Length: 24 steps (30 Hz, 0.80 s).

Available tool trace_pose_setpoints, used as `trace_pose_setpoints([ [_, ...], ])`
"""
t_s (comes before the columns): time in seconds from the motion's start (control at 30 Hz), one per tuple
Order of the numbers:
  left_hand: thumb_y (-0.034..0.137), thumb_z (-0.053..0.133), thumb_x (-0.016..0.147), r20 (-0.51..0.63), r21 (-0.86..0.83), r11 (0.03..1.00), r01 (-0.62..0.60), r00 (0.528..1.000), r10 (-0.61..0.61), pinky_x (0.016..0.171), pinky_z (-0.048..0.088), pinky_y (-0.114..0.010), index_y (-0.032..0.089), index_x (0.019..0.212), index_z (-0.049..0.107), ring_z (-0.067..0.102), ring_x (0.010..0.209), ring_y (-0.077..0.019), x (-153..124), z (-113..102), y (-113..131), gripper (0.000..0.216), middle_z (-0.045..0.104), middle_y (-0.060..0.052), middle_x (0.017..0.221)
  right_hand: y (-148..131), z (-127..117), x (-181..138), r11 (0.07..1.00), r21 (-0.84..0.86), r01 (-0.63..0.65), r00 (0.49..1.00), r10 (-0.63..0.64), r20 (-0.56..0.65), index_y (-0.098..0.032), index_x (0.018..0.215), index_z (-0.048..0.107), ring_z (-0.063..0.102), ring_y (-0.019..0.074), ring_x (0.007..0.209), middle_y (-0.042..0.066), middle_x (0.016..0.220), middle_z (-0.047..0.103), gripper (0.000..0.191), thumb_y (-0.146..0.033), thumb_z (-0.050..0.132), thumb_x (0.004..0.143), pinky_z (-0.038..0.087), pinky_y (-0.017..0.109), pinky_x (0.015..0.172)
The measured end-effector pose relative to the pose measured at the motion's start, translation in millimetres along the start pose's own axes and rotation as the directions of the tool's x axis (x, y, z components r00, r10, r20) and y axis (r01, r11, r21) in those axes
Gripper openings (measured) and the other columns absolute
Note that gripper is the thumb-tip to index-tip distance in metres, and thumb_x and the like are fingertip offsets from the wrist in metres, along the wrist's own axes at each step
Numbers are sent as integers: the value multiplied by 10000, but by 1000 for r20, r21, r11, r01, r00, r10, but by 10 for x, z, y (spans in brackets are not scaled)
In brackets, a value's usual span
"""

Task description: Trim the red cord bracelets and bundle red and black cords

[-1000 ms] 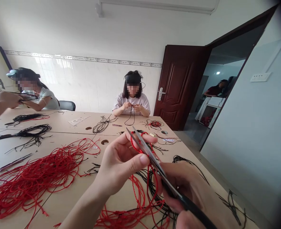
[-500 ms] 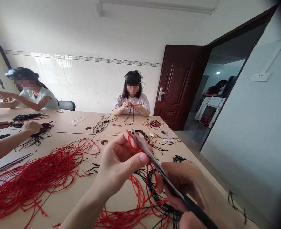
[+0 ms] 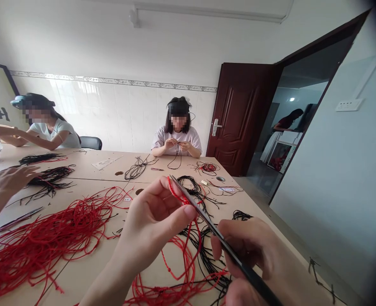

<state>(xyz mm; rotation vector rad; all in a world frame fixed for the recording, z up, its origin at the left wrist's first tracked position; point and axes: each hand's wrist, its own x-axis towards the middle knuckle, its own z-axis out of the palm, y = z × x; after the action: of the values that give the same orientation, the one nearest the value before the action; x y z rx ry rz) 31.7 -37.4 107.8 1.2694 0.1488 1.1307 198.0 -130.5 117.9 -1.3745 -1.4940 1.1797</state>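
Note:
My left hand (image 3: 154, 221) pinches a red cord (image 3: 179, 195) between thumb and fingers at the middle of the view. The cord loops down to a tangle of red and black cords (image 3: 197, 263) on the table. My right hand (image 3: 254, 255) grips black-handled scissors (image 3: 207, 223). Their closed blades point up and left and lie against the red cord beside my left thumb.
A big pile of red cords (image 3: 44, 238) covers the wooden table (image 3: 89, 168) at left, with black cord bundles (image 3: 52, 174) and a slim tool (image 3: 18, 219) beyond. A neighbour's hand (image 3: 12, 178) reaches in at left. Two people sit across. An open dark door (image 3: 239, 114) stands at right.
The scissor blades have closed on the red cord. My hands have shifted slightly down and left. The neighbour's hand at left has moved over the black cords.

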Motion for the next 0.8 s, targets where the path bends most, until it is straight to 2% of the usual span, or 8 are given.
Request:
trace_pose_setpoints([
  [0.17,174,787,770,-7,-18,1000,14,1000,-14,652,509,-77,194,876,692,620,692,-33,5,-13,0,143,684,42,765,-6,7,12,999,33,-3,999,2,32,-183,660,509,287,63,495,-78,508,369,707,-782,770,391,191,230,444],
  [0.4,215,826,725,-68,36,999,12,998,-9,582,480,-75,183,848,685,575,628,-28,-11,-19,0,189,643,43,717,48,24,6,999,6,48,999,-48,21,-199,661,479,304,77,506,-66,550,362,554,-610,827,529,189,232,450],
  [0.5,210,828,721,-65,29,999,22,998,-20,585,486,-76,179,835,684,585,634,-32,-26,-20,-3,186,652,38,727,61,30,-11,998,23,58,998,-59,32,-199,670,462,325,78,511,-63,568,364,564,-627,807,547,200,229,456],
  [0.67,225,825,724,-74,48,999,20,997,-16,591,486,-83,178,840,673,575,637,-37,-19,-23,-2,197,633,39,717,110,15,-23,999,39,34,998,-36,57,-185,723,524,399,99,575,-32,636,459,569,-672,779,576,257,225,486],
  [0.8,229,824,724,-78,56,998,11,997,-7,588,487,-90,178,839,668,571,638,-45,-11,-16,6,200,635,29,726,151,-10,8,998,-43,54,998,-53,23,-179,743,563,382,94,559,-42,600,449,574,-665,796,545,259,224,482],
])
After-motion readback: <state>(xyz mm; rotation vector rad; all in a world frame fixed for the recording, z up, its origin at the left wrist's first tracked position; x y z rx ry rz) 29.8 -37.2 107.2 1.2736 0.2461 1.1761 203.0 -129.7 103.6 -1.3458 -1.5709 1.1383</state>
